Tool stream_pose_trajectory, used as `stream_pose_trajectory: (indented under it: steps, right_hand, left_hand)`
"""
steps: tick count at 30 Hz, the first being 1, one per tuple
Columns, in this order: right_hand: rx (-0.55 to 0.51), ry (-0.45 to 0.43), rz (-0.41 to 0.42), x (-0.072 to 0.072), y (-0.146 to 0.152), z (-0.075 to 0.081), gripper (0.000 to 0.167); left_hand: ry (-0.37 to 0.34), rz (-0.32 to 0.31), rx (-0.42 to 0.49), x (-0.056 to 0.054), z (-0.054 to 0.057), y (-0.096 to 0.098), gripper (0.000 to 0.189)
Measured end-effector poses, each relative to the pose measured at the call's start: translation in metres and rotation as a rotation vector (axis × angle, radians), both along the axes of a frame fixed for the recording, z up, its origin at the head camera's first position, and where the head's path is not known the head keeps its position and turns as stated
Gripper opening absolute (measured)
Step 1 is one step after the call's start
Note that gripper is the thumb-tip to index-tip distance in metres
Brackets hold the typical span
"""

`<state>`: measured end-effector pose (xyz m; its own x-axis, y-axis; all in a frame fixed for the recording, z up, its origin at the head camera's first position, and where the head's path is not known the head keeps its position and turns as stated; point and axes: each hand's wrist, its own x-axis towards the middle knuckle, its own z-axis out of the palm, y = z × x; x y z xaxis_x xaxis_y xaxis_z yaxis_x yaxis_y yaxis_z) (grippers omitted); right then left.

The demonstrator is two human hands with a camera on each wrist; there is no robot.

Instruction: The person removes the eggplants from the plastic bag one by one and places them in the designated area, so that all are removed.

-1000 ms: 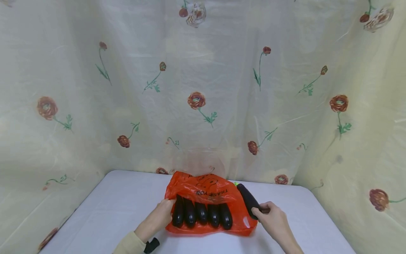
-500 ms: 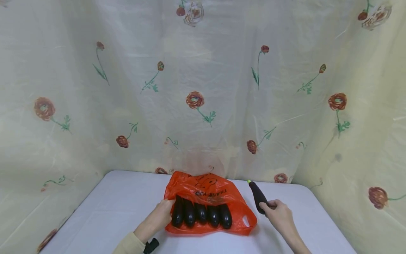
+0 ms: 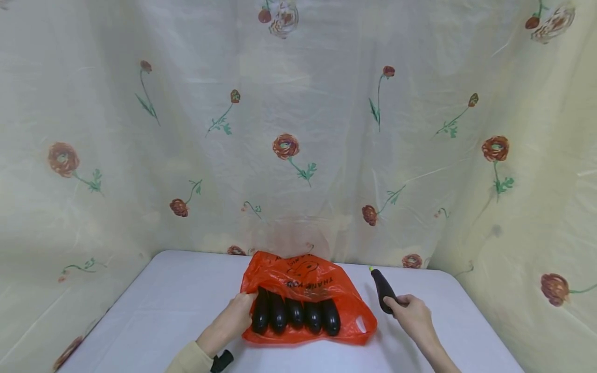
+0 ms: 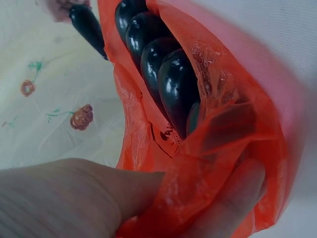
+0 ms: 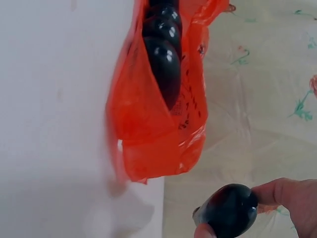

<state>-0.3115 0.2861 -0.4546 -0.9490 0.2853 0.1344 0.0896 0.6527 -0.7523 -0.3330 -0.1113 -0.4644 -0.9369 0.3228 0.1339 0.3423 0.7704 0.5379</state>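
An orange-red plastic bag (image 3: pixel 347 321) with black print lies on the table, its mouth towards me. Inside it several dark eggplants (image 3: pixel 295 313) sit side by side, rounded ends facing out. My left hand (image 3: pixel 240 313) grips the bag's left edge; the left wrist view shows the film (image 4: pixel 168 198) pinched between thumb and fingers. To the right of the bag, my right hand (image 3: pixel 412 316) holds another eggplant (image 3: pixel 383 290) by its rounded end, its green-tipped stem pointing away. In the right wrist view this eggplant (image 5: pixel 230 210) is apart from the bag, between thumb and fingers.
A white-covered table (image 3: pixel 186 290) carries everything. Behind and on both sides hangs a pale flowered curtain (image 3: pixel 326 129), close to the table's back edge. A black strap (image 3: pixel 222 361) is on the left wrist, by a cream sleeve (image 3: pixel 191 357).
My right hand has moved right with its eggplant, from over the bag's right edge to beside the bag. My left hand keeps its grip on the bag.
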Motion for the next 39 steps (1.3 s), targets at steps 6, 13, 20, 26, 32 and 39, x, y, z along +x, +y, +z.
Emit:
stream_pose_trajectory:
  steps: [6,13,20,26,32,39]
  right_hand:
    - [0.009,-0.030,-0.013,-0.007,0.008,-0.010,0.050]
    - [0.019,-0.028,-0.021,-0.012,0.014,-0.018,0.049]
    - [0.041,-0.010,-0.021,-0.014,0.017,-0.025,0.049]
    - [0.057,0.001,-0.023,-0.016,0.019,-0.031,0.048]
    - [0.062,0.005,-0.033,-0.018,0.019,-0.036,0.049]
    - [0.055,0.007,-0.043,-0.020,0.021,-0.046,0.047]
  left_hand:
    - [-0.003,0.006,-0.016,0.000,0.001,0.000,0.048]
    - [-0.025,0.004,-0.009,0.000,0.002,-0.001,0.047]
    - [-0.032,0.001,-0.005,0.000,0.002,-0.001,0.048]
    - [-0.006,-0.008,-0.007,0.001,0.000,-0.001,0.045]
    - [0.013,-0.011,-0.018,0.000,0.000,-0.002,0.044]
    - [0.017,0.002,-0.025,0.000,-0.002,-0.001,0.045]
